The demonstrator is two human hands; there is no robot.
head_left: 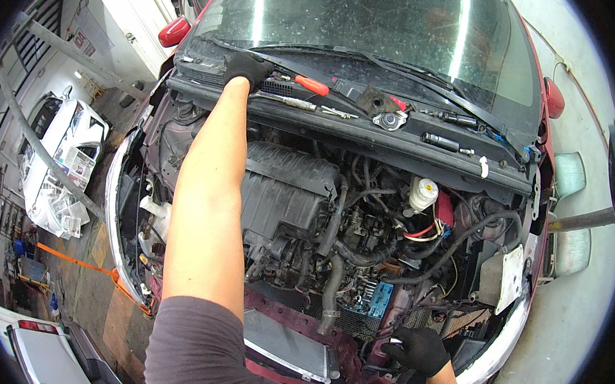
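Note:
My left arm stretches across the open engine bay, and my left hand point(246, 69), in a black glove, is at the cowl point(360, 129) below the windshield. Its fingers are hidden from view. Right beside it lies a screwdriver with a red-orange handle point(311, 85), and a silver ratchet point(288, 102) lies just below. At the front of the bay, low on the right, my gloved right hand point(419, 352) is closed around something with a small shiny metal end. The rest of that object is covered by the fingers.
Along the cowl lie a radiator cap point(390, 121), black sockets point(442, 141) and small metal parts. A blue socket tray point(379, 300) sits low in the bay near hoses. A white-bodied reservoir with yellow cap point(424, 193) stands at right. A white car point(59, 165) is parked left.

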